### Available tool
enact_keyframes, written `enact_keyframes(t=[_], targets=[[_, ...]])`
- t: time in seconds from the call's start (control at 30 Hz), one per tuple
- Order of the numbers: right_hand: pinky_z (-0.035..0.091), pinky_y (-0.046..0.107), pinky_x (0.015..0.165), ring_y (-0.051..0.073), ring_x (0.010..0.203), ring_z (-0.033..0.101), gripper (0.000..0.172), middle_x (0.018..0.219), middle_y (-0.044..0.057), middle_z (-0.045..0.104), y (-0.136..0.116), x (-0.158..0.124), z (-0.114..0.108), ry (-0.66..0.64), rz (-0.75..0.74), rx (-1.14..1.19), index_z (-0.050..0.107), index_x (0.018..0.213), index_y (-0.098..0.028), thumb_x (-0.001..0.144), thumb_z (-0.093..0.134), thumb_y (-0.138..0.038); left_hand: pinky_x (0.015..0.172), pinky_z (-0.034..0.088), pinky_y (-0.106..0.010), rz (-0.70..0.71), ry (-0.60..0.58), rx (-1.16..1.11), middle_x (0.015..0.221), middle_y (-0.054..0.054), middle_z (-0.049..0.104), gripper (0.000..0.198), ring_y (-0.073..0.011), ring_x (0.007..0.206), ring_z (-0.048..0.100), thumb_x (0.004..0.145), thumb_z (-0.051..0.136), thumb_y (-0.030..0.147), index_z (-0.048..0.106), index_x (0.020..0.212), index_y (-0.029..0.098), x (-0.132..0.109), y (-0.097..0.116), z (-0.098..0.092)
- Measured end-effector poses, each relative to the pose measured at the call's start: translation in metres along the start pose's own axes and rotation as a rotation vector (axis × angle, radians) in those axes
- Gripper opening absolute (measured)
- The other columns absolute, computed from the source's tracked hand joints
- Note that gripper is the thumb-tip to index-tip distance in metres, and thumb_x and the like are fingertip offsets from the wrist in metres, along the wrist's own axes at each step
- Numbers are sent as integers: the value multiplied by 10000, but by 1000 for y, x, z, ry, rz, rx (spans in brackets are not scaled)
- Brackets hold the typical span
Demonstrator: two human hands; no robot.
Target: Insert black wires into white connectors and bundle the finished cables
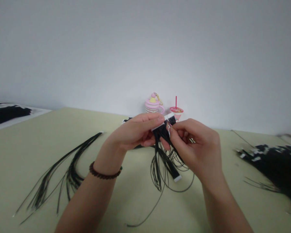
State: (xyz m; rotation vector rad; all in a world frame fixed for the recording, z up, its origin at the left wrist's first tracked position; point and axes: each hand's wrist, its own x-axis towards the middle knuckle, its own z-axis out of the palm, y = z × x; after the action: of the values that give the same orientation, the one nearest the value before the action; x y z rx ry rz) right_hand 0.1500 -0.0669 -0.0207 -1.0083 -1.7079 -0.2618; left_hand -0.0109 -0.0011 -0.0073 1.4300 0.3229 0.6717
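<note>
My left hand [142,129] grips a wire harness [161,131] by its white connector [169,116], thumb on top and fingers beneath. Close against it, my right hand [196,139] pinches a thin wire end at the connector, thumb and forefinger together; the tip itself is too small to make out. Black wires hang in loops below both hands. One ends in a second white connector [177,178] with a flat black band, and a single loose wire [147,212] trails toward the front of the table.
Loose black wires [74,161] lie on the left of the pale table [106,207]. A pile of black harnesses [276,165] lies at the right. Against the wall stand a pink cup-shaped trinket [152,105] and a small cup with a red straw [176,110]. More black material [9,115] lies far left.
</note>
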Motion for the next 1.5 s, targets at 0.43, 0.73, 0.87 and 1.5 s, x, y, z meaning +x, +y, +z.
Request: enact_keyframes(t=[0.43,0.73,0.87,1.5], targets=[[384,224,500,84,518,487,151,570,-38,523,-2,0,3,89,-24,-57,609,684,-169,834,603,-154,328,255,-131,0,11,-13,616,-100,713,266,-31,332,402,874,596,383,540,801,133,0,1,3],[434,228,520,92,533,538,94,636,-11,629,0,-3,5,140,-15,-97,657,759,-169,842,615,-156,313,209,-118,6,0,-61,591,-98,705,256,-22,311,367,889,565,364,560,792,127,5,-4,4],[431,226,527,92,544,535,94,641,-12,619,1,-3,3,108,-16,-109,653,756,-166,839,614,-142,304,184,-115,-10,16,-106,575,-84,696,254,-13,304,328,887,565,349,585,778,120,6,-4,4],[450,228,527,98,556,562,96,649,-8,624,1,-3,5,126,45,-61,638,772,-169,860,602,-179,299,175,-120,-41,35,-109,561,-76,683,269,-12,307,326,870,578,346,623,771,100,8,-2,5]])
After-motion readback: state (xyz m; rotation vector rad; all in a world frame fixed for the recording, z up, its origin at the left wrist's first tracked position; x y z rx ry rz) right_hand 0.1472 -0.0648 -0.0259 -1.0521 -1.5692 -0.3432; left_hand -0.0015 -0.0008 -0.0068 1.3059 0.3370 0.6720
